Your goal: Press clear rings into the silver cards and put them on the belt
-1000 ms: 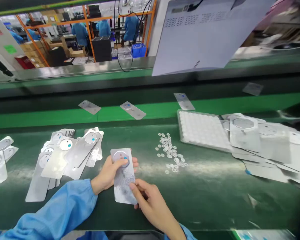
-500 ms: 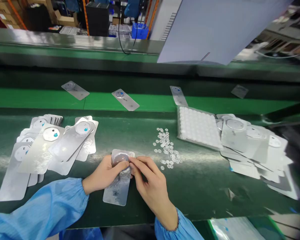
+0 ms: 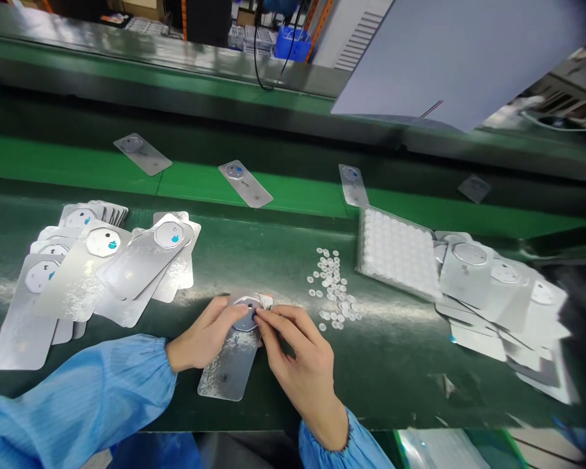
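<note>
A silver phone back panel with a round camera ring lies tilted over the green bench. My left hand grips its left side, thumb across the ring. My right hand is closed in a pinch at the ring's right edge; whatever sits between those fingertips is too small to make out. Small clear round discs are scattered just beyond my right hand. To the left, several silver phone back panels are piled in overlapping stacks, with blue marks on their rings.
A clear tray of white round pieces stands at the right, beside another pile of panels. Single panels lie spaced along the bright green strip behind the bench. A white sheet hangs at the upper right.
The head view has shifted and tilted slightly. Both hands stay on the panel; my left thumb now lies higher on the ring, and my right fingers remain pinched at its edge.
</note>
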`<state>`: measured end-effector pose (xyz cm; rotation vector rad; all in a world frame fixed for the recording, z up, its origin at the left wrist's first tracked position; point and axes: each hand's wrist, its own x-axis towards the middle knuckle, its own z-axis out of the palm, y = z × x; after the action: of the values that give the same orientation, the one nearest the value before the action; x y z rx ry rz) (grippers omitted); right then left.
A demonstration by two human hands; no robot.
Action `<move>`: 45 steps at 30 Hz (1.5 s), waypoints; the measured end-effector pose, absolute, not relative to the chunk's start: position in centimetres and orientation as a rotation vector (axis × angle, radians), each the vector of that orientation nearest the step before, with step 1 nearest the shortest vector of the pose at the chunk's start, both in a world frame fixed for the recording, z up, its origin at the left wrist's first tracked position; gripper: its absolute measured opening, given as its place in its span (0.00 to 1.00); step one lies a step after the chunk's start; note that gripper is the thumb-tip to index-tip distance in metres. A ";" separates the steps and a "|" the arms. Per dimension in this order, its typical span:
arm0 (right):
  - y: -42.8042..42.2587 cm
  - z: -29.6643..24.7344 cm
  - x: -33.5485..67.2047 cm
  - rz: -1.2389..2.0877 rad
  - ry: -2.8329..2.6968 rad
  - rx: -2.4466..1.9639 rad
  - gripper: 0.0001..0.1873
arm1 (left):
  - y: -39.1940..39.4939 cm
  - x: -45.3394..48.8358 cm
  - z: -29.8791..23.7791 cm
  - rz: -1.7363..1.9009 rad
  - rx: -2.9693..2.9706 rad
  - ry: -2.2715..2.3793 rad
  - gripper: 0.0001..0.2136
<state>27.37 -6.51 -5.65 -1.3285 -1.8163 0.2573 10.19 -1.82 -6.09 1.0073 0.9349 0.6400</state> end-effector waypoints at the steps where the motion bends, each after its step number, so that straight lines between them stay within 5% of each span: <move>1: -6.5 -5.6 27.3 0.254 -1.818 -1.329 0.10 | -1.8 10.2 -6.1 0.644 1.015 0.936 0.18; 13: -6.8 -5.7 27.8 0.314 -1.812 -1.320 0.13 | -1.6 11.1 -5.4 0.692 1.130 0.871 0.07; 30: -7.0 -6.1 27.6 0.163 -1.912 -1.305 0.21 | -1.4 11.0 -5.1 0.677 1.266 0.825 0.12; 45: -6.9 -5.8 27.0 0.229 -1.795 -1.299 0.13 | -1.7 10.4 -5.0 0.674 1.137 0.869 0.14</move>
<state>27.00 -6.88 -5.83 -1.2989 -1.7946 0.2290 10.42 -1.71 -4.96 1.1371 0.8686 0.6737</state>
